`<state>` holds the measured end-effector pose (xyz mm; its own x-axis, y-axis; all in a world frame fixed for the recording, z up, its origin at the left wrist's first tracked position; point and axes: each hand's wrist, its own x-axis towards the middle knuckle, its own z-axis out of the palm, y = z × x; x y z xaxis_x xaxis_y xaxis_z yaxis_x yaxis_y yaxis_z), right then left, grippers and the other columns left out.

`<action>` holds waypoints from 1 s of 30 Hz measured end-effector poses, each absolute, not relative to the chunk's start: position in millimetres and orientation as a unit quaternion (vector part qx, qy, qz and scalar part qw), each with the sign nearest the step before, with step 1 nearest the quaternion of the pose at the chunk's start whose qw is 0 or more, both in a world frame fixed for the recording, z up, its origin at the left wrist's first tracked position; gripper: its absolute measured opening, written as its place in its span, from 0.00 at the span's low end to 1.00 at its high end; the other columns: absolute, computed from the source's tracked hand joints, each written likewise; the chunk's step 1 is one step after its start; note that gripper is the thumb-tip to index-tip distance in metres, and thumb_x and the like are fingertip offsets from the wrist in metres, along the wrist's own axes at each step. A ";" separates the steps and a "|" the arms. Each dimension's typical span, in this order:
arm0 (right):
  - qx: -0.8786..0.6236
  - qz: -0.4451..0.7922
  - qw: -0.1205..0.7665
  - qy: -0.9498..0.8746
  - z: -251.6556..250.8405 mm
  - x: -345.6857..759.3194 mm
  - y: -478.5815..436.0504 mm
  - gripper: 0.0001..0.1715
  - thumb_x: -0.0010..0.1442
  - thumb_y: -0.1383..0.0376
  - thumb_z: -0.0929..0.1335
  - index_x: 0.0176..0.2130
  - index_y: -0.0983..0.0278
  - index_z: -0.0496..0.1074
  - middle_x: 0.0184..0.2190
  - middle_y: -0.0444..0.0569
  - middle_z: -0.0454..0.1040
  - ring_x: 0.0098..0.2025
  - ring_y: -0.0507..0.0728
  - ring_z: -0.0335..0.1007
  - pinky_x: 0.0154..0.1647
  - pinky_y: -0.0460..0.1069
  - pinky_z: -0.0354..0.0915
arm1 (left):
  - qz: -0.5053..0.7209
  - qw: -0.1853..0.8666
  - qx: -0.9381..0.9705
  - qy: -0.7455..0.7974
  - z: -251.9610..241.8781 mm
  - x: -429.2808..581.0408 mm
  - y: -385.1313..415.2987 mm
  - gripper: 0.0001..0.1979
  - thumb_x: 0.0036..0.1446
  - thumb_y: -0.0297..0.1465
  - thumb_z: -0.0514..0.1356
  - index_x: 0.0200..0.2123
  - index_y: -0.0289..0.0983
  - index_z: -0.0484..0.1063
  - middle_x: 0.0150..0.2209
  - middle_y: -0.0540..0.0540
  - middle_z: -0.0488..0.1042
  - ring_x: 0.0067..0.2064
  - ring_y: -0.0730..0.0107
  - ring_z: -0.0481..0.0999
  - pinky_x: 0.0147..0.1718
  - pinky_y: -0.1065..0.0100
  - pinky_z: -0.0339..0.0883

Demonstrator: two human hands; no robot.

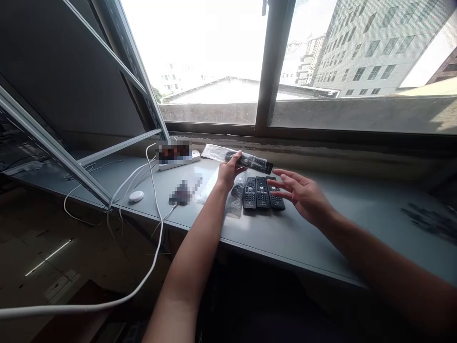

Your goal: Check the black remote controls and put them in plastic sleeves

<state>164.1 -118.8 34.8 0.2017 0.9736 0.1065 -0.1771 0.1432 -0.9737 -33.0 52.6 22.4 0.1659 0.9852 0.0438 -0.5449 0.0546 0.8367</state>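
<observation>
My left hand (229, 171) grips a black remote (254, 162) that lies partly in a clear plastic sleeve (214, 152), above the table. The remote's bare end points right, toward my right hand (298, 190), whose fingers are spread and hold nothing. Below, three black remotes stand side by side on the table: a left one (250, 194), a middle one (263, 194) and a right one (277, 201), partly behind my right fingertips. Clear plastic bags (234, 202) lie left of them, partly hidden by my left wrist.
A white power strip (194, 156), a round white device (136, 196) and white cables (160, 228) are on the left. A metal frame (89, 178) leans there. Dark blurred items (430, 219) lie at the far right of the table (342, 205), beneath a window.
</observation>
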 end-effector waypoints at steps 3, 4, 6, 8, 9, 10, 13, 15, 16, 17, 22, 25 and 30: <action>-0.465 0.465 0.616 -0.434 37.1 163.5 -120.4 0.11 0.72 0.60 0.76 0.52 0.58 0.87 0.61 0.54 0.84 0.62 0.68 0.84 0.46 0.53 0.88 | 0.561 0.672 0.391 0.284 20.8 -32.0 51.3 0.14 0.64 0.37 0.75 0.42 0.31 0.81 0.38 0.40 0.84 0.38 0.67 0.85 0.38 0.69 0.83; -0.464 0.467 0.615 -0.435 37.5 163.5 -121.0 0.11 0.72 0.60 0.77 0.52 0.58 0.87 0.61 0.54 0.84 0.62 0.68 0.84 0.47 0.53 0.88 | 0.555 0.675 0.399 0.280 19.9 -31.5 50.9 0.14 0.64 0.37 0.75 0.42 0.32 0.81 0.39 0.40 0.85 0.39 0.67 0.85 0.39 0.68 0.83; -0.456 0.475 0.609 -0.442 37.4 163.1 -122.2 0.13 0.71 0.57 0.78 0.52 0.58 0.88 0.61 0.54 0.83 0.62 0.69 0.84 0.48 0.55 0.88 | 0.534 0.683 0.422 0.267 18.1 -30.0 49.7 0.15 0.62 0.37 0.77 0.43 0.32 0.81 0.40 0.40 0.85 0.40 0.66 0.86 0.40 0.68 0.83; -0.448 0.483 0.601 -0.453 36.8 161.7 -123.6 0.15 0.69 0.53 0.79 0.52 0.57 0.88 0.62 0.54 0.83 0.62 0.70 0.84 0.48 0.57 0.88 | 0.501 0.695 0.450 0.252 16.5 -28.1 47.4 0.16 0.60 0.37 0.78 0.43 0.33 0.81 0.42 0.39 0.85 0.41 0.65 0.86 0.42 0.66 0.83; -0.444 0.486 0.596 -0.460 36.5 160.6 -124.5 0.17 0.68 0.51 0.80 0.51 0.57 0.88 0.63 0.54 0.83 0.61 0.71 0.84 0.48 0.58 0.89 | 0.481 0.702 0.464 0.245 16.1 -27.1 45.9 0.16 0.60 0.37 0.79 0.43 0.33 0.82 0.43 0.39 0.85 0.42 0.64 0.87 0.42 0.66 0.83; -0.440 0.488 0.591 -0.469 36.2 159.4 -125.5 0.19 0.67 0.50 0.81 0.51 0.57 0.88 0.64 0.55 0.82 0.61 0.72 0.84 0.47 0.58 0.89 | 0.461 0.709 0.476 0.240 16.0 -26.4 44.1 0.17 0.59 0.37 0.79 0.43 0.32 0.82 0.43 0.38 0.86 0.42 0.64 0.87 0.43 0.66 0.82; -0.423 0.495 0.570 -0.501 36.1 157.0 -128.5 0.23 0.65 0.48 0.81 0.52 0.57 0.88 0.67 0.56 0.79 0.63 0.74 0.83 0.46 0.59 0.88 | 0.428 0.720 0.496 0.231 17.3 -25.6 38.3 0.17 0.60 0.37 0.78 0.44 0.32 0.82 0.44 0.38 0.86 0.42 0.64 0.86 0.43 0.66 0.81; -0.410 0.501 0.552 -0.525 36.0 157.2 -130.2 0.24 0.66 0.47 0.81 0.55 0.56 0.88 0.70 0.56 0.77 0.65 0.75 0.81 0.47 0.60 0.88 | 0.415 0.724 0.503 0.225 19.0 -26.2 35.2 0.17 0.61 0.37 0.78 0.45 0.32 0.82 0.44 0.38 0.86 0.43 0.64 0.86 0.45 0.65 0.81; -0.402 0.505 0.543 -0.537 35.8 157.8 -130.8 0.24 0.67 0.48 0.80 0.57 0.55 0.87 0.72 0.55 0.75 0.65 0.75 0.81 0.48 0.60 0.88 | 0.409 0.726 0.507 0.220 19.8 -26.8 34.1 0.16 0.61 0.37 0.78 0.44 0.32 0.82 0.44 0.38 0.86 0.43 0.64 0.86 0.46 0.64 0.81; -0.393 0.509 0.534 -0.548 35.7 158.4 -131.3 0.24 0.68 0.48 0.79 0.58 0.54 0.87 0.75 0.54 0.72 0.66 0.75 0.80 0.49 0.60 0.88 | 0.404 0.730 0.508 0.214 20.4 -27.3 33.2 0.16 0.61 0.37 0.77 0.44 0.32 0.82 0.44 0.38 0.86 0.43 0.64 0.86 0.46 0.64 0.81; -0.385 0.509 0.533 -0.555 36.8 158.5 -131.8 0.25 0.68 0.48 0.79 0.60 0.53 0.86 0.76 0.54 0.70 0.65 0.74 0.81 0.48 0.59 0.87 | 0.410 0.725 0.513 0.206 22.4 -30.1 31.9 0.18 0.60 0.40 0.78 0.44 0.32 0.82 0.44 0.36 0.86 0.43 0.62 0.86 0.44 0.63 0.79; -0.400 0.491 0.575 -0.518 39.5 156.4 -131.2 0.32 0.66 0.50 0.80 0.66 0.51 0.81 0.72 0.54 0.75 0.58 0.70 0.86 0.42 0.57 0.87 | 0.418 0.697 0.532 0.237 23.9 -32.0 31.4 0.21 0.58 0.43 0.79 0.45 0.33 0.83 0.44 0.35 0.86 0.43 0.61 0.85 0.39 0.66 0.75; -0.462 0.419 0.623 -0.472 38.7 159.0 -128.0 0.36 0.67 0.50 0.78 0.70 0.49 0.75 0.64 0.52 0.80 0.50 0.64 0.87 0.34 0.51 0.84 | 0.430 0.672 0.546 0.258 25.0 -32.8 31.8 0.22 0.58 0.46 0.77 0.46 0.36 0.85 0.49 0.37 0.86 0.47 0.60 0.83 0.38 0.66 0.68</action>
<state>159.0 -128.0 38.7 0.2035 0.9583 0.2005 -0.0855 0.2214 -0.9714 -32.8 31.8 25.0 0.4976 0.8586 0.1234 -0.2963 0.0345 0.9545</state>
